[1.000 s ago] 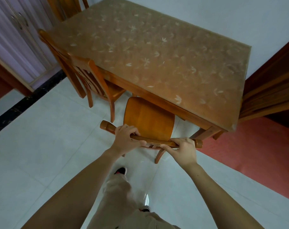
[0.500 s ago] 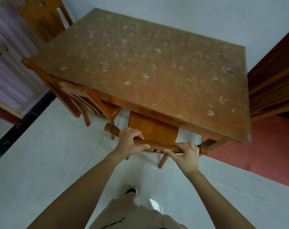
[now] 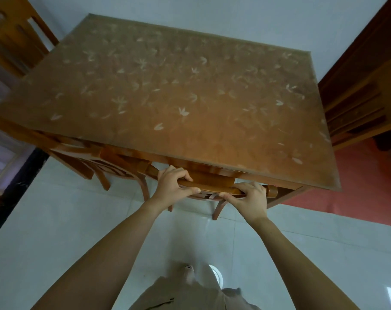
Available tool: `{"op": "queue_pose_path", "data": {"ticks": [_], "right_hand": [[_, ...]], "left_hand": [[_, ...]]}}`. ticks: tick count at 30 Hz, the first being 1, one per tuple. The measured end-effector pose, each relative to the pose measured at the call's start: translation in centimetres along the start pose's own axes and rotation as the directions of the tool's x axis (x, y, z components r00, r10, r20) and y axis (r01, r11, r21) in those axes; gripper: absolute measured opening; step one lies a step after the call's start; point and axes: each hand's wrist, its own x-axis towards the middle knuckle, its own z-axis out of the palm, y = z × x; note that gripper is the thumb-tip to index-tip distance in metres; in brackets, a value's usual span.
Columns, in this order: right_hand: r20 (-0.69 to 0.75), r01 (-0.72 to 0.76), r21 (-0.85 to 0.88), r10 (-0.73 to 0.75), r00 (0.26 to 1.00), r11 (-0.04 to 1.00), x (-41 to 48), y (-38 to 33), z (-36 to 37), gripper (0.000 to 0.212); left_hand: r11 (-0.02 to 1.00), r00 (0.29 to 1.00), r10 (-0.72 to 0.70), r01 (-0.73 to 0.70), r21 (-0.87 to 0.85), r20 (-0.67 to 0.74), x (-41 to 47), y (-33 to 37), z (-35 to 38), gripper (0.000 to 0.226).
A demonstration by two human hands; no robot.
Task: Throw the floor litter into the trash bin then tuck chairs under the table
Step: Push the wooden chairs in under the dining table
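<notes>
A wooden table (image 3: pixel 190 104) with a leaf-patterned cover fills the middle of the view. A wooden chair (image 3: pixel 212 186) stands at its near edge, seat almost wholly hidden beneath the tabletop. My left hand (image 3: pixel 173 186) grips the left part of the chair's top rail. My right hand (image 3: pixel 249 199) grips the right part of the same rail. Only the rail, a strip of the seat and two back legs show. No litter or trash bin is in view.
A second wooden chair (image 3: pixel 105 166) is tucked at the table's left near corner. A third chair (image 3: pixel 13 39) stands at the far left. Dark wooden furniture (image 3: pixel 364 86) sits on the right above a red floor area (image 3: pixel 358 186). White tiles lie underfoot.
The chair has slid forward under the table with both hands on its rail; its seat, plainly visible a second ago, is now nearly covered. I have stepped closer to the table.
</notes>
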Motion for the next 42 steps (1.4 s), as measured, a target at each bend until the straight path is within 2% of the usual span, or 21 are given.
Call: {"op": "queue_pose_path", "data": {"ticks": [4, 9, 13, 19, 25, 29, 32, 35, 38, 42], "right_hand": [[-0.044, -0.002, 0.002, 0.003, 0.999, 1.000, 1.7, -0.6, 0.5, 0.075], [-0.028, -0.042, -0.006, 0.042, 0.999, 0.999, 3.4, -0.5, 0.8, 0.072], [-0.026, -0.017, 0.018, 0.018, 1.000, 1.000, 4.2, -0.3, 0.5, 0.076], [-0.021, 0.033, 0.027, -0.032, 0.999, 0.999, 5.2, 1.1, -0.8, 0.062], [-0.005, -0.030, -0.005, 0.030, 1.000, 1.000, 5.2, 1.2, -0.6, 0.070], [0.022, -0.060, -0.002, 0.060, 0.998, 0.998, 4.7, 0.4, -1.0, 0.057], [0.043, -0.039, 0.127, 0.034, 0.999, 0.991, 3.7, -0.3, -1.7, 0.043], [0.034, -0.001, 0.209, -0.007, 0.999, 0.978, 1.7, -1.0, -3.3, 0.041], [-0.047, 0.148, 0.124, -0.144, 0.989, 0.981, -1.1, -1.4, -5.9, 0.041], [-0.123, 0.180, -0.006, -0.179, 0.976, 0.984, -5.3, -0.2, -9.3, 0.050]], "left_hand": [[1.000, 1.000, 0.014, -0.014, -0.003, 0.012, 2.2, -0.6, -0.7, 0.031], [1.000, 0.999, 0.023, -0.022, -0.017, 0.028, 4.2, -0.7, -1.2, 0.030], [1.000, 1.000, 0.021, -0.021, -0.020, 0.014, 4.9, -0.4, -1.0, 0.029], [1.000, 1.000, -0.003, 0.004, -0.018, 0.008, 5.1, 0.9, 0.3, 0.031], [1.000, 0.999, -0.018, 0.017, 0.008, 0.037, 5.2, 1.3, -0.2, 0.029], [0.999, 0.999, -0.021, 0.019, 0.045, 0.046, 4.8, 1.9, -0.8, 0.029], [0.998, 1.000, 0.018, -0.018, 0.059, 0.012, 3.6, 2.7, -1.2, 0.032], [0.994, 0.997, 0.080, -0.080, 0.077, 0.006, 2.3, 4.0, -1.7, 0.040], [0.972, 0.981, 0.194, -0.190, 0.137, -0.014, 1.0, 6.0, -1.9, 0.046], [0.898, 0.931, 0.365, -0.349, 0.267, -0.012, -0.8, 9.8, -1.0, 0.049]]}}
